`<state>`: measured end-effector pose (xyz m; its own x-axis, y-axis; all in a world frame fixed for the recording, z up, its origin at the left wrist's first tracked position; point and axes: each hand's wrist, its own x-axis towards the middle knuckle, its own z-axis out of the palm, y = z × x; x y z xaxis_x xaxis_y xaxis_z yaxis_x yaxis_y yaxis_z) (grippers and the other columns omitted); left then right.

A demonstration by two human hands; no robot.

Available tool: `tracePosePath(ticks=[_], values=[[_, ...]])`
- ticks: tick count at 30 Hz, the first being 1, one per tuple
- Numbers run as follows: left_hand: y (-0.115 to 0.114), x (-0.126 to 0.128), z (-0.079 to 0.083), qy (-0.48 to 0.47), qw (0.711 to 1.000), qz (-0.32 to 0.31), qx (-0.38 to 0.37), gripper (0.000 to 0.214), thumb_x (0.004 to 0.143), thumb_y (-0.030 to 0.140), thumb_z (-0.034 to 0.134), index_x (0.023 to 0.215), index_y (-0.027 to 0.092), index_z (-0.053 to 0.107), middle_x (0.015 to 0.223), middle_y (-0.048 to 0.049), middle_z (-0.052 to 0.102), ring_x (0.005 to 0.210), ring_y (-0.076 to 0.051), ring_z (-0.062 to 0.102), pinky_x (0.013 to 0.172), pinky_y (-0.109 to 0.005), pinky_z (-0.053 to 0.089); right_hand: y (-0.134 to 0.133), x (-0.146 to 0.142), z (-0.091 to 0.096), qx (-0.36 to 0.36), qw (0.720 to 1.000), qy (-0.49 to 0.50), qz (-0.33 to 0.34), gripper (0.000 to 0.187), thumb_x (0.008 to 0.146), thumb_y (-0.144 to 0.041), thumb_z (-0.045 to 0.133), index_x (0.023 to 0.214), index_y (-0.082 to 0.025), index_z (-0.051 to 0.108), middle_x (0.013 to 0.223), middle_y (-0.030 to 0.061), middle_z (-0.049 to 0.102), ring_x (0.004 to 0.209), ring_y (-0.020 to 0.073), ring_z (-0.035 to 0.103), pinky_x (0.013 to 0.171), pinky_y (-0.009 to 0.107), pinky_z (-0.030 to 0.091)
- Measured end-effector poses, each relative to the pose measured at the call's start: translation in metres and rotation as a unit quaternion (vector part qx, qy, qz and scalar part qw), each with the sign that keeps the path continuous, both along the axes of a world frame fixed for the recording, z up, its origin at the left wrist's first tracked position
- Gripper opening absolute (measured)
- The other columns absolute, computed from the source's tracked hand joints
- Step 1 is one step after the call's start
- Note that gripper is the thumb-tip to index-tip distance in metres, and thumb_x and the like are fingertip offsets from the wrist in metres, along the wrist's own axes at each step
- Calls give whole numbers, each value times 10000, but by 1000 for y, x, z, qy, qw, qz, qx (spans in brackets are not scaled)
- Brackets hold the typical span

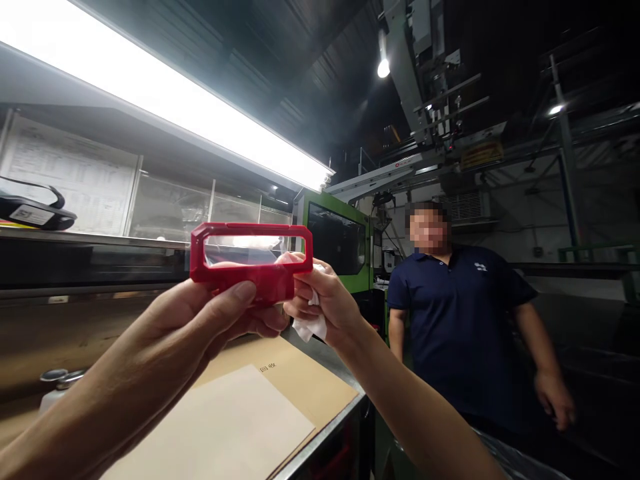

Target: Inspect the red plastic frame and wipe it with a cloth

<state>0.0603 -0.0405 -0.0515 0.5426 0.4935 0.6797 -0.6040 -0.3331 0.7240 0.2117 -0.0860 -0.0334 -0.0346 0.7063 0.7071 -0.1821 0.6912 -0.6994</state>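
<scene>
A red plastic frame part (250,272) with a clear window is held up in front of me at chest height. My left hand (210,319) grips its lower left edge, thumb pressed on the front. My right hand (320,300) holds its right end and also has a crumpled white cloth (310,325) tucked in the fingers. The light strip above reflects in the clear window.
Below the hands lies a brown cardboard sheet (305,387) with a pale sheet (235,427) on it, on a metal-edged bench. A person in a dark blue polo shirt (455,320) stands close on the right. A green machine (340,240) stands behind.
</scene>
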Motion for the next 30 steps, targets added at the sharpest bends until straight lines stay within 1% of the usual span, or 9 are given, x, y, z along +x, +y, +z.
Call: tracePosePath(ticks=[2, 4, 7, 10, 14, 19, 25, 28, 30], values=[[-1, 0, 9, -10, 999, 5, 32, 221, 682, 326, 743, 858, 194, 737, 674, -13, 718, 580, -128, 651, 646, -214, 571, 2, -5, 5, -7, 1000, 0, 11, 334, 604, -302, 756, 568, -184, 446, 393, -127, 344, 307, -3, 207, 322, 187, 102], [0, -2, 17, -21, 997, 35, 68, 217, 705, 325, 719, 886, 204, 731, 699, -10, 719, 598, -123, 648, 635, -202, 563, 4, -11, 12, 0, 1000, -6, 7, 370, 581, -321, 757, 524, -185, 418, 379, -120, 356, 305, -1, 237, 321, 190, 114], [1, -6, 27, -41, 987, 105, 117, 267, 723, 353, 684, 939, 200, 718, 775, -30, 728, 646, -145, 660, 587, -195, 551, 5, -17, 24, 23, 1000, -12, -16, 376, 580, -346, 749, 506, -185, 418, 369, -118, 362, 301, -3, 235, 320, 193, 114], [4, -11, 33, -53, 977, 133, 157, 304, 734, 393, 654, 933, 173, 719, 724, -42, 717, 624, -151, 659, 550, -189, 531, 7, -20, 35, 35, 998, -26, -50, 336, 568, -306, 765, 537, -182, 454, 362, -128, 357, 299, -5, 215, 320, 192, 97], [8, -17, 37, -38, 975, 146, 162, 277, 739, 402, 650, 897, 186, 723, 701, -39, 712, 644, -159, 661, 568, -187, 527, 8, -20, 46, 34, 994, -67, -78, 295, 537, -254, 782, 567, -174, 500, 349, -133, 350, 300, -5, 206, 318, 184, 92], [8, -19, 38, -56, 974, 163, 148, 251, 724, 434, 654, 871, 244, 727, 717, -41, 710, 629, -180, 646, 552, -220, 533, 6, -23, 53, 23, 991, -93, -93, 290, 529, -256, 779, 564, -172, 504, 343, -125, 359, 301, -4, 214, 318, 177, 93], [8, -22, 38, -26, 975, 154, 155, 307, 739, 404, 644, 950, 186, 691, 758, -43, 707, 665, -166, 642, 579, -203, 532, 5, -22, 58, 5, 988, -123, -98, 303, 510, -269, 789, 588, -167, 515, 337, -131, 353, 306, -7, 206, 314, 160, 103], [11, -23, 39, -38, 974, 159, 160, 304, 720, 409, 659, 916, 178, 688, 762, -44, 709, 650, -173, 660, 566, -210, 539, 6, -22, 59, 1, 985, -136, -111, 313, 512, -270, 792, 606, -166, 511, 336, -133, 358, 305, -7, 202, 304, 151, 116], [13, -23, 40, -44, 971, 156, 173, 314, 689, 427, 680, 881, 178, 691, 727, -45, 706, 629, -177, 665, 544, -208, 541, 5, -22, 60, -1, 983, -142, -114, 327, 515, -260, 795, 584, -168, 490, 339, -131, 358, 307, -8, 200, 296, 149, 119]])
